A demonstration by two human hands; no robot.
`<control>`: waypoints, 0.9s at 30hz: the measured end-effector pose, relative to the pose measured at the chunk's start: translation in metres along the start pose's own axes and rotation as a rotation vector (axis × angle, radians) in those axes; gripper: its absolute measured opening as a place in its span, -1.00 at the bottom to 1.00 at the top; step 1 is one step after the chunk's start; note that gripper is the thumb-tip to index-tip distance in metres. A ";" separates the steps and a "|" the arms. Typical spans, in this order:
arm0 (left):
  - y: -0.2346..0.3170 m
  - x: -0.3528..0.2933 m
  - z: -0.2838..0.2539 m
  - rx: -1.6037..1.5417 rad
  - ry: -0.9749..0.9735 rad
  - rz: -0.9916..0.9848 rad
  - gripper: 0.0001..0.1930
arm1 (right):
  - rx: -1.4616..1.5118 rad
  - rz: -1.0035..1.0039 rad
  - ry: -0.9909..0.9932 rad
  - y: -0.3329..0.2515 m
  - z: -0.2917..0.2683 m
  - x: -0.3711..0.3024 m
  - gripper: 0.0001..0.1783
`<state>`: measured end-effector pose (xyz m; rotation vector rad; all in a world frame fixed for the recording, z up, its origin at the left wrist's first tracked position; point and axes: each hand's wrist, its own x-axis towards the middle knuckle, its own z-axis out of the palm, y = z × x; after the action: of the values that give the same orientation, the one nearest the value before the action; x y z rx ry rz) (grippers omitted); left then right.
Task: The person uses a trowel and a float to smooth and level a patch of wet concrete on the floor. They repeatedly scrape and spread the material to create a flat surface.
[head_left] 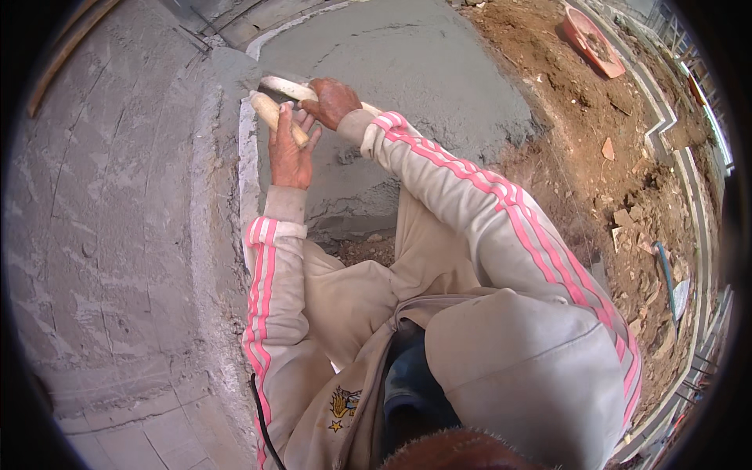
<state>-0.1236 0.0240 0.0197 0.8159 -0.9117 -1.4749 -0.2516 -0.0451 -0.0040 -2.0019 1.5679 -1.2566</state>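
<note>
My left hand (290, 159) is closed round a short, rounded wooden handle (270, 113), its thumb lying along it. I cannot make out what tool the handle belongs to. Right beside it, my right hand (334, 103) grips a pale, long piece (288, 88) with a rounded end, which looks like a tool handle; a dark part shows beneath it. Both hands are close together above the left edge of a slab of wet grey mortar (407, 66). The mortar's surface is mostly smooth, rougher toward its near and right edges.
A rough grey wall or paved surface (117, 211) runs along the left. Brown soil with stones (564, 117) borders the mortar on the right. A reddish basin (593, 43) lies at the far right, and a blue-handled tool (667, 274) rests on the soil nearer me.
</note>
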 end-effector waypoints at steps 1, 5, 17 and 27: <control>-0.004 0.002 -0.016 0.021 0.062 0.013 -0.24 | 0.029 -0.007 -0.023 -0.009 0.020 -0.010 -0.56; -0.006 -0.008 -0.025 0.000 0.201 -0.026 -0.27 | -0.031 -0.189 -0.039 -0.001 0.067 -0.030 -0.63; 0.008 -0.006 -0.047 0.196 0.223 0.059 -0.52 | 0.472 -0.114 0.065 -0.038 0.052 -0.057 -0.54; -0.024 0.013 -0.076 0.733 0.034 0.221 -0.55 | 0.576 0.259 0.044 -0.047 0.030 -0.059 -0.37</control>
<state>-0.0684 0.0047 -0.0358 1.2110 -1.4965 -0.9186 -0.1998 0.0163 -0.0146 -1.3773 1.2409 -1.4430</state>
